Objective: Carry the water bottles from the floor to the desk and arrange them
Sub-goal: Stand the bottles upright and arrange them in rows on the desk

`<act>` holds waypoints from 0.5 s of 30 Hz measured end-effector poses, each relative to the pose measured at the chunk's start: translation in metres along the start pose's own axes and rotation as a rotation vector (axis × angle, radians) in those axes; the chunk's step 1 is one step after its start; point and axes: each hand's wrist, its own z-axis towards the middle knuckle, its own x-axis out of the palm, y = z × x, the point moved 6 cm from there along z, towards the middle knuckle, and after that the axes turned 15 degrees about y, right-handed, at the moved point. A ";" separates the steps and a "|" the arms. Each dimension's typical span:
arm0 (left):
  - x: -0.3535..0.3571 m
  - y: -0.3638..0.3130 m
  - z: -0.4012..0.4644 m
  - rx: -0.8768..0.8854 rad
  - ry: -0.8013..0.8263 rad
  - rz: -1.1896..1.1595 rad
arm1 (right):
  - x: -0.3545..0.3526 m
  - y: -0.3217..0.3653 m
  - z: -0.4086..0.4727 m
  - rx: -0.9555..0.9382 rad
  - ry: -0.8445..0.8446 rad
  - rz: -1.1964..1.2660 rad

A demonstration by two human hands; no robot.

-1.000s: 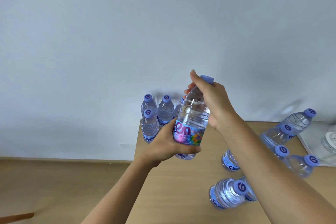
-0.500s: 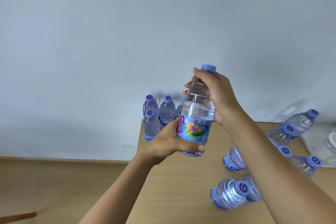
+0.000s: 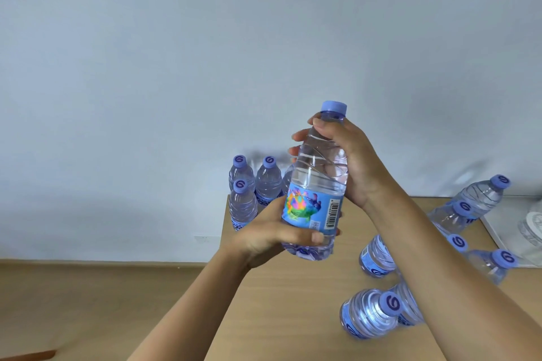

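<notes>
Centre frame: bottle (image 3: pixel 318 182) upright (barcode facing camera), above table (image 3: pixel 281 302). Left hand (image 3: pixel 272 234) fingers wrap its base; right hand (image 3: pixel 352 161) fingers grip the shoulder.

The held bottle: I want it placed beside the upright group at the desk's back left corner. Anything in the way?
Nothing visible: the held bottle is above bare desk; the upright group stands just left.
</notes>
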 end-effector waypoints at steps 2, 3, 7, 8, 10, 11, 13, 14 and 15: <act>-0.003 0.002 0.001 -0.025 -0.057 0.007 | -0.005 0.001 0.000 -0.005 -0.100 -0.100; -0.004 0.001 0.001 -0.037 -0.082 0.038 | -0.007 0.003 0.000 -0.013 -0.139 -0.141; -0.003 -0.005 0.004 -0.064 -0.149 0.222 | -0.007 0.009 -0.001 -0.068 -0.283 -0.275; -0.002 -0.006 0.004 -0.064 -0.166 0.250 | -0.006 0.009 -0.001 -0.077 -0.311 -0.306; -0.002 -0.007 0.005 -0.052 -0.190 0.273 | -0.003 0.008 -0.001 -0.071 -0.338 -0.338; -0.002 -0.007 0.004 -0.048 -0.192 0.277 | -0.003 0.007 0.000 -0.062 -0.329 -0.333; -0.002 -0.007 0.002 -0.055 -0.165 0.275 | -0.003 0.008 0.001 -0.022 -0.246 -0.304; -0.001 -0.007 0.001 -0.051 -0.142 0.256 | -0.003 0.008 0.002 0.011 -0.176 -0.265; -0.001 -0.007 0.000 -0.039 -0.129 0.221 | -0.002 0.007 0.003 0.041 -0.097 -0.200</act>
